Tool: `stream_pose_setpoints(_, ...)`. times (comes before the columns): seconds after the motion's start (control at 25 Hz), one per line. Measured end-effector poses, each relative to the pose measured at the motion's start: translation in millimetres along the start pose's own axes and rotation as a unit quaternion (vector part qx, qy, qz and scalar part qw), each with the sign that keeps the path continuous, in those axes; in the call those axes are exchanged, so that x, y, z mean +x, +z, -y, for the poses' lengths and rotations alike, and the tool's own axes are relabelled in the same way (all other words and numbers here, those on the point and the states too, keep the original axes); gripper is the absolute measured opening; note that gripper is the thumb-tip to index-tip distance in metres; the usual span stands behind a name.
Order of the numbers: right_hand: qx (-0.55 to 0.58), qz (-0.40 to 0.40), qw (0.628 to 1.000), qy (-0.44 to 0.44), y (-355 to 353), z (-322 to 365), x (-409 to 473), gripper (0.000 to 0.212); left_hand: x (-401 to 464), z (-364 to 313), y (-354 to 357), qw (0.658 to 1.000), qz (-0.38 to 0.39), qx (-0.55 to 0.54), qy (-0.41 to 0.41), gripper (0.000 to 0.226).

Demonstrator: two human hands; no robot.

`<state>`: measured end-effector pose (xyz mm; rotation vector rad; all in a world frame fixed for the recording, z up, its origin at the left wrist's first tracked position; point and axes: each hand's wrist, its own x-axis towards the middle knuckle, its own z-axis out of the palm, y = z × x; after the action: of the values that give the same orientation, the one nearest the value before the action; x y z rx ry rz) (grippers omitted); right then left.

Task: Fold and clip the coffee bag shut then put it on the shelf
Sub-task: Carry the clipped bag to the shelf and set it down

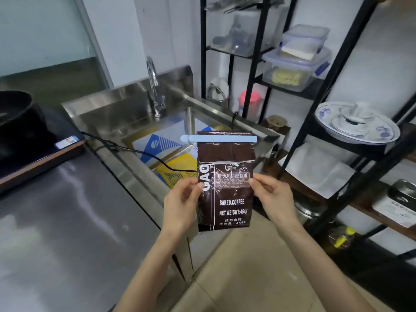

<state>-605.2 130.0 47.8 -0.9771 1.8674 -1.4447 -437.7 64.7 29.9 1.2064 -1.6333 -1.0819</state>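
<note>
At frame centre, the left hand point(180, 199) and right hand point(273, 195) grip the upright coffee bag point(226, 194), its folded top held by a pale blue clip point(218, 138).

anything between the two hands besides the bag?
No. In the head view only the coffee bag spans from the left hand to the right hand, clip across its folded top.

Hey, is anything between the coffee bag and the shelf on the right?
Nothing visible blocks it. The coffee bag, held upright in the left hand and right hand, faces open air toward the shelf.
</note>
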Motion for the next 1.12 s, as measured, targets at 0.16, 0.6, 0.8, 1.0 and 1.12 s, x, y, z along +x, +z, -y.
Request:
stream_pose_setpoints(0.16, -0.003, -0.032, 0.999, 0.005, -60.1, -13.0, 10.4, 0.021, 1.3, -22.4, 61.6, 0.999, 0.039, -0.014, 0.017, 0.01)
stream_pose_setpoints(0.6, 0.016, -0.132, 0.991, 0.032, -171.2, -39.7, 29.1, 0.018, 10.6, -66.0, 174.3, 0.99, 0.131, 0.01, 0.045, 0.012)
stream_pose_setpoints(0.8, 0.024, -0.172, 0.984, 0.041, -203.4, -48.2, 29.8, 0.018, 16.8, -80.5, 214.7, 0.984, 0.169, -0.001, 0.064, 0.013)
stream_pose_setpoints(1.0, 0.03, -0.227, 0.972, 0.052, -233.6, -50.1, 36.2, 0.017, 28.1, -98.1, 255.5, 0.97, 0.226, -0.032, 0.077, 0.009)
stream_pose_setpoints(1.12, 0.027, -0.263, 0.963, 0.055, -254.3, -54.7, 46.0, 0.016, 42.4, -105.4, 288.8, 0.962, 0.259, -0.038, 0.074, 0.008)
